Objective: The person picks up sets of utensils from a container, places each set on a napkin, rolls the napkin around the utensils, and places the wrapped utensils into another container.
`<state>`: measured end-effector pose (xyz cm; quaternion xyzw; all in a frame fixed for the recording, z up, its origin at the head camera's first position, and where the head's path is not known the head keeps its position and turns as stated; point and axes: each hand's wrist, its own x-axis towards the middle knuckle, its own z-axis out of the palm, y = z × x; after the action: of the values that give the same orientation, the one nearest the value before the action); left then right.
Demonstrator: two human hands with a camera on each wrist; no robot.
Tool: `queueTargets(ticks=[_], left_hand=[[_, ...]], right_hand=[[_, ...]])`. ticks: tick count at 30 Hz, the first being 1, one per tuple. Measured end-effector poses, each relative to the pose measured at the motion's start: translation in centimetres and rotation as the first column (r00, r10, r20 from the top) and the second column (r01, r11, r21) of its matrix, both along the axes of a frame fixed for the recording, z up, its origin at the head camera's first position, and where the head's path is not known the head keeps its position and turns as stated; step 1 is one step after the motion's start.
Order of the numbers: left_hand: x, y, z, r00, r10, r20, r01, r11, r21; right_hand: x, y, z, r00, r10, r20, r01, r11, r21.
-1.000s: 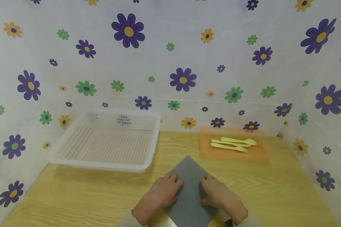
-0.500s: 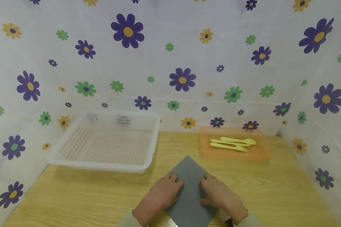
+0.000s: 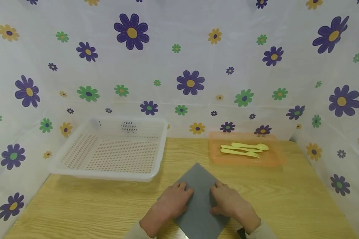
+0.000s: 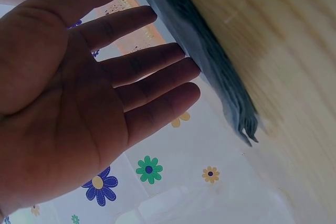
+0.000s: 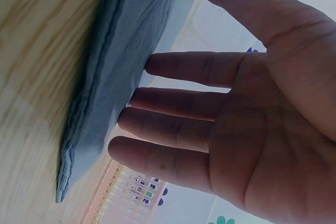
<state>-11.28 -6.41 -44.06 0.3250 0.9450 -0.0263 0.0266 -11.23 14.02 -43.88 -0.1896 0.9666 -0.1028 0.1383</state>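
A grey folded napkin (image 3: pixel 198 202) lies on the wooden table with one corner pointing away from me. Along its edge in the left wrist view, the napkin (image 4: pixel 218 72) shows several thin layers. My left hand (image 3: pixel 174 200) rests on its left side, and my right hand (image 3: pixel 229 203) rests on its right side. Seen from below, the fingers of the left hand (image 4: pixel 79 98) are extended, tips at the layered edge. In the right wrist view the right hand (image 5: pixel 252 114) likewise has straight fingers whose tips touch the napkin (image 5: pixel 113 85).
A white perforated plastic basket (image 3: pixel 107 175) stands at the back left. At the back right is a translucent orange tray (image 3: pixel 245 162) with a yellow spoon (image 3: pixel 261 147), fork (image 3: pixel 242 153) and knife (image 3: pixel 248 149). A flower-printed white sheet (image 3: pixel 167 59) surrounds the table's back and sides.
Both hands and the napkin stay in place. Only the head view shifts slightly.
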Motion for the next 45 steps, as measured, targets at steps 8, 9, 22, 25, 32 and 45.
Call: queueTargets(ticks=[8,9,22,25,32,45], left_hand=[[-0.1,0.2,-0.5,1.0,0.0,-0.011,0.0,1.0,-0.005],[-0.1,0.3,-0.5,1.0,0.002,-0.015,-0.003,1.0,-0.008],[-0.2,0.6,0.2,1.0,0.026,-0.014,-0.026,1.0,-0.004],[0.0,0.7,0.2,1.0,0.026,-0.003,-0.026,1.0,-0.005],[0.1,0.1,-0.1,1.0,0.009,-0.01,-0.009,1.0,-0.016],[-2.1,2.1,1.4,0.996,-0.019,0.081,0.036,0.976,-0.215]], right_hand=[[0.4,0.2,0.6,1.0,0.005,-0.028,-0.005,1.0,0.015],[0.3,0.2,0.7,0.999,0.01,-0.032,-0.009,1.0,0.016],[-1.7,2.7,3.1,0.992,-0.007,-0.126,-0.001,0.998,-0.063],[-2.1,3.7,3.7,0.985,0.0,-0.172,-0.008,0.999,-0.047],[-3.9,5.2,4.2,0.971,0.016,-0.238,-0.032,0.998,-0.063],[-5.5,6.7,3.8,0.983,-0.081,-0.168,0.058,0.989,-0.137]])
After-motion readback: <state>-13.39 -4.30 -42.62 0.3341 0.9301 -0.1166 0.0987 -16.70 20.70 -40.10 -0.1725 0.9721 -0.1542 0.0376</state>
